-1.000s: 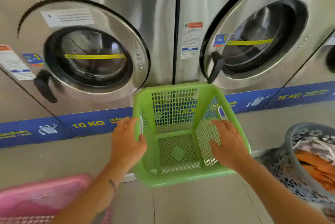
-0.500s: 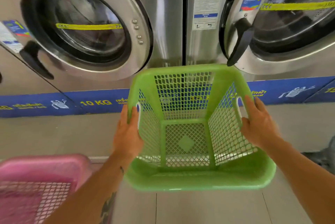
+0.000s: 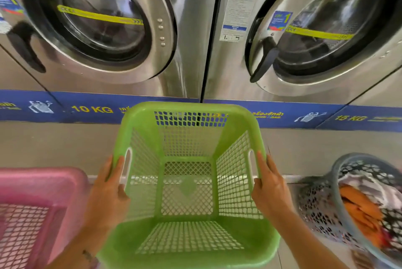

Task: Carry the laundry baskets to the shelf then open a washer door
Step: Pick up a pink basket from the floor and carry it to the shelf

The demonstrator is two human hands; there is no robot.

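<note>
- Pink basket (image 3: pixel 32 181): plastic mesh laundry basket, near left corner, partly out of frame. It sits just left of the left forearm.
- Left washer door (image 3: pixel 104 22): round steel frame with dark glass and a yellow strip across the glass, far left. It lies closed against the machine front. Its black handle (image 3: pixel 24 48) is on the door's left edge.
- Blue band (image 3: pixel 93 108): runs left to right under both washers, printed "10 KG" at left and "15 KG" at right.
- Left hand (image 3: pixel 106 194): on the left rim of the green basket, beside the white handle slot. Its grip is closed on the rim, with the fingers laid up the outer side and the thumb on the inner side.
- Green basket (image 3: pixel 189 107): square plastic mesh laundry basket with nothing in it, centre of the scene. It is held between the two hands, in front of the gap between the two washers, with its far rim overlapping the blue band. Whether it is off the floor cannot be told.
- Warning label (image 3: pixel 239 9): white sticker with an orange header, on the steel panel between the doors.
- Right hand (image 3: pixel 269 192): on the right rim of the green basket, by the other slot. Its grip holds the rim, fingers outside and thumb inside.
- Right washer door (image 3: pixel 326 35): steel and glass with a yellow strip, closed. A black handle (image 3: pixel 264 59) is on its left edge.
- Grey basket (image 3: pixel 315 210): round, openwork, near right. It is tilted and holds orange and white clothes (image 3: pixel 359 205).
</note>
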